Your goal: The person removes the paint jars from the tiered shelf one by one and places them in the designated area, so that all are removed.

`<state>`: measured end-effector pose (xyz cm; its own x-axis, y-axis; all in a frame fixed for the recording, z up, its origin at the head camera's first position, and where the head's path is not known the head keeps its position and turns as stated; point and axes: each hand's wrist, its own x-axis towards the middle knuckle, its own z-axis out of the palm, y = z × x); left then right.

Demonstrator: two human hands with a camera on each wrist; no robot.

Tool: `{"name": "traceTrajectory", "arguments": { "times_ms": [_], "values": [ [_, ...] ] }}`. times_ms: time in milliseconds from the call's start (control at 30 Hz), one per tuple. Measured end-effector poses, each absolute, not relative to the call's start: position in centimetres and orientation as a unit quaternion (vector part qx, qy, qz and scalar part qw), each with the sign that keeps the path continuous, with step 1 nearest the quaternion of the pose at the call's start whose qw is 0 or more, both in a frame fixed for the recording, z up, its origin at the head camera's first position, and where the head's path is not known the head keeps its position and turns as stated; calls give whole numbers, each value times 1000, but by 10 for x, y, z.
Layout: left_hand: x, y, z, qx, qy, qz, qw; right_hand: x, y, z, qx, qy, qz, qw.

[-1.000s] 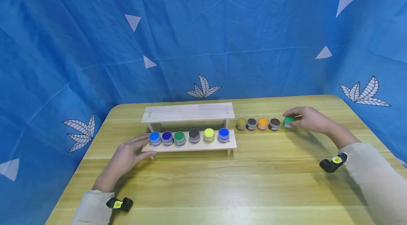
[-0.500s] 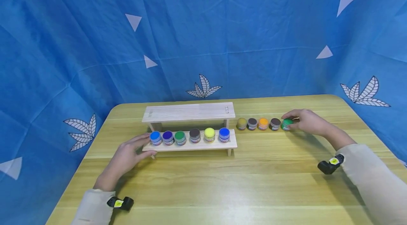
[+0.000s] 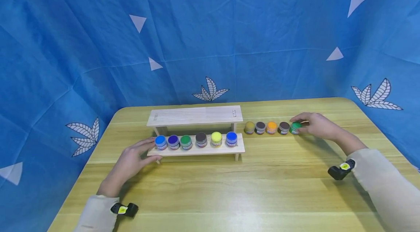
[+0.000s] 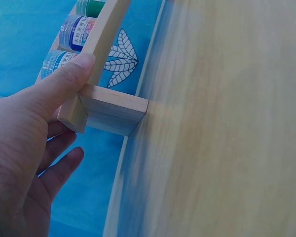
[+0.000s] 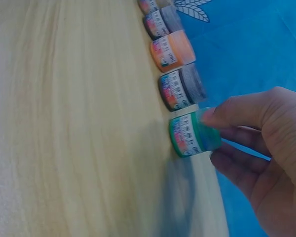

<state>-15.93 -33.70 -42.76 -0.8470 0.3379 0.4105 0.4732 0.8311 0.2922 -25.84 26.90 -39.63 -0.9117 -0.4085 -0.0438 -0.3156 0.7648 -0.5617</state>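
Head view shows a blue cloth (image 3: 210,35) behind the desk (image 3: 229,192) and, on the desk, a two-tier wooden stand (image 3: 197,116), its long axis running left to right. Of the hands, the left hand (image 3: 131,161) grips the stand's left end, thumb over the front edge of the lower shelf. The right hand (image 3: 319,126) pinches a green jar (image 3: 294,128) by its lid between thumb and fingers, well to the right of the stand.

That jar ends a row roughly in line with the stand — leftward from it come a dark brown jar (image 3: 283,128), just beside it, then an orange jar (image 3: 271,128), a grey jar (image 3: 260,127) and a mustard jar (image 3: 249,128) near the stand's right end. The right hand is by far the nearer to it. Six more jars (image 3: 216,139) line the lower shelf.

Some left fingers are hidden behind the stand. The right fingers cover part of the green lid, and whether that jar's base sits flat is hard to tell — its label, too, blurs in the head view.
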Motion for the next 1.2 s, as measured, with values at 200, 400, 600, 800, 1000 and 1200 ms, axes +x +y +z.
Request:
{"name": "traceTrajectory", "arguments": {
  "times_ms": [200, 400, 600, 800, 1000, 1200],
  "values": [
    [-159, -337, -427, -213, -943, -192, 171, -255, 270, -388, -206, 935, -281, 59],
    [-159, -337, -427, -220, -939, -193, 179, -249, 262, -376, -229, 934, -270, 36],
    [-159, -337, -427, -217, -940, -196, 175, -239, 246, -363, -261, 929, -262, 13],
    [-159, -337, -426, -214, -942, -198, 164, -232, 232, -356, -287, 925, -249, -6],
    [-160, -338, -427, -213, -944, -192, 163, -226, 218, -352, -305, 920, -246, -24],
    [-160, -338, -427, -218, -943, -183, 173, -221, 201, -350, -314, 915, -254, -20]
  ]
}}
